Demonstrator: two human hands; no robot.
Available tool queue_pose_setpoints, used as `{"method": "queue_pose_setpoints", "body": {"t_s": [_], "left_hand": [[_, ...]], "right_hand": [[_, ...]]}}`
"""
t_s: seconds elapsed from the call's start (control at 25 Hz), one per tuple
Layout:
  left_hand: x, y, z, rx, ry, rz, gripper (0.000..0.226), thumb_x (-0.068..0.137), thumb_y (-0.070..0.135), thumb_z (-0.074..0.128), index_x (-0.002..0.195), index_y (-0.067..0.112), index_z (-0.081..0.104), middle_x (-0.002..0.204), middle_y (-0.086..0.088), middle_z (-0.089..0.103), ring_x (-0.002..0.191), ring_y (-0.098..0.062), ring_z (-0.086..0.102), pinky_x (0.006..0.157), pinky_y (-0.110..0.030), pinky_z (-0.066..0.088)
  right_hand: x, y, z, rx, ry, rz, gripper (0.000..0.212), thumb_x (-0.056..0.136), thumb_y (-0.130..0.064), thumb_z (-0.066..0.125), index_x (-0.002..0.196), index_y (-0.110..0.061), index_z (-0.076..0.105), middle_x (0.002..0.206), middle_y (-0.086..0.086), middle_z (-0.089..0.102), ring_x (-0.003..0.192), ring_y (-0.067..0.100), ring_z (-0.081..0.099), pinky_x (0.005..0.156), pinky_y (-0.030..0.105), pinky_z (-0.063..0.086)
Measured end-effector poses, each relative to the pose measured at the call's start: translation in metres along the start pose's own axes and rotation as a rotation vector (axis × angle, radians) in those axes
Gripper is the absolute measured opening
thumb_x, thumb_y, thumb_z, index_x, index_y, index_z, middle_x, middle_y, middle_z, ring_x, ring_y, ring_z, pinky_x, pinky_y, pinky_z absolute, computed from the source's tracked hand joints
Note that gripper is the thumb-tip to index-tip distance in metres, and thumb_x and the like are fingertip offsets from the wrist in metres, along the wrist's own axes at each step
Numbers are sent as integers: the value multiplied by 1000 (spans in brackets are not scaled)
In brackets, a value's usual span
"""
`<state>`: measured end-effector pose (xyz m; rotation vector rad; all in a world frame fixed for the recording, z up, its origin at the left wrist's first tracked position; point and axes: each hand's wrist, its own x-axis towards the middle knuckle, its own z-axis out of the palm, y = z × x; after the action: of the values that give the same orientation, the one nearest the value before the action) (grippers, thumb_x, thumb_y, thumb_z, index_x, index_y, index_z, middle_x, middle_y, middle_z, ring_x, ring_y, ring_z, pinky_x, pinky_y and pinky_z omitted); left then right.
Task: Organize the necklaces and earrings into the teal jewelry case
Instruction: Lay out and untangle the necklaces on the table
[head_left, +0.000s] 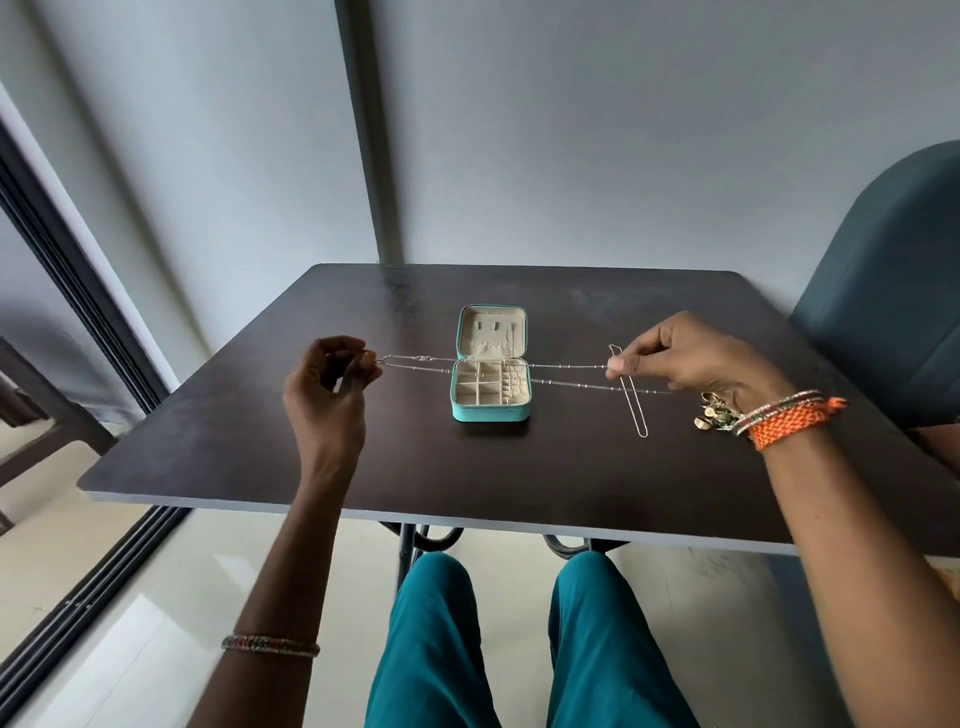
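Dark wood counter (218, 447) against a plain grey wall, and right in the middle sits the teal jewelry case (491, 364), lid flipped open, beige compartments showing with what looks like a chain already tucked in on its right side. We've got a silver beaded necklace (566, 375) stretched out doubled above it, left hand (332, 384) pinching one end, right hand (691, 358) pinching the other. To do this bit well we'd say bring the hands together slowly so the strands go slack and don't tangle, then feed it into a compartment. A second thin chain (631, 395) lies on the counter just under the right hand, and a little pile of gold earrings (714, 413) sits by that wrist. Teal chair (893, 270) off to the right, sliding window frame on the left.
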<state>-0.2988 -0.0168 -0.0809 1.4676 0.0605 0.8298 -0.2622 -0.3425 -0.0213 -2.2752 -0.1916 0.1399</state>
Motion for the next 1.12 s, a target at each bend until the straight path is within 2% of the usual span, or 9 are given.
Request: {"method": "queue_pose_setpoints", "body": {"t_s": [0.16,0.32,0.44,0.52,0.6,0.72,0.84,1.0,1.12], "left_hand": [[-2,-2,3,-17,-6,10,22,84,-4,64,81,17,62,74,-10,62,66,-11,64,70,-24,55],[-9,1,7,-37,30,-1,22,86,-6,61,81,16,61,75,-9,62,68,-10,64,69,-26,56],[-7,15,16,-279,146,-136,19,91,-4,56,83,13,54,77,-8,58,65,-10,63,68,-29,57],[0,28,25,-447,180,-222,19,92,-3,53,84,14,49,76,-7,55,62,-11,60,68,-30,58],[7,40,36,-553,179,-268,20,93,-3,52,85,14,47,76,-6,55,61,-12,57,69,-32,58],[15,58,48,-646,151,-286,17,95,0,51,86,14,46,78,-7,54,57,-11,57,67,-30,58],[25,68,53,-639,142,-279,19,94,-2,50,84,13,47,77,-6,53,51,-9,54,58,-23,53],[24,61,52,-540,99,-274,18,94,-3,50,87,13,46,76,-8,54,50,-9,55,57,-23,54],[6,40,52,-491,78,-376,19,94,-1,51,88,16,45,75,-6,55,48,-7,56,54,-22,55]], "right_hand": [[3,-1,-5,302,118,-70,13,87,-21,66,80,-11,72,44,-7,39,35,4,18,38,16,20],[6,3,-1,876,98,32,20,94,-14,45,77,-11,55,42,-10,31,33,3,24,34,14,22],[1,10,8,1350,30,97,13,69,-14,46,56,-14,46,52,0,46,44,9,42,44,17,39],[-2,17,20,1506,35,93,15,54,-13,56,47,-15,42,55,2,50,45,10,45,43,17,38],[-3,21,31,1549,23,102,32,44,-14,70,47,-18,38,49,-4,44,37,6,37,34,16,29],[-10,19,39,1198,-83,161,43,81,-33,60,44,-19,43,33,-9,26,26,3,20,29,14,16],[-22,17,41,888,-269,68,28,76,-37,69,61,-14,64,33,-11,24,27,0,19,30,14,17],[-21,21,35,1293,-149,-265,27,55,-31,89,66,-23,66,42,-8,20,36,4,17,37,15,23],[-24,24,41,1772,-19,-515,19,66,-18,79,70,-20,61,58,-9,48,57,5,47,53,16,40]]}}
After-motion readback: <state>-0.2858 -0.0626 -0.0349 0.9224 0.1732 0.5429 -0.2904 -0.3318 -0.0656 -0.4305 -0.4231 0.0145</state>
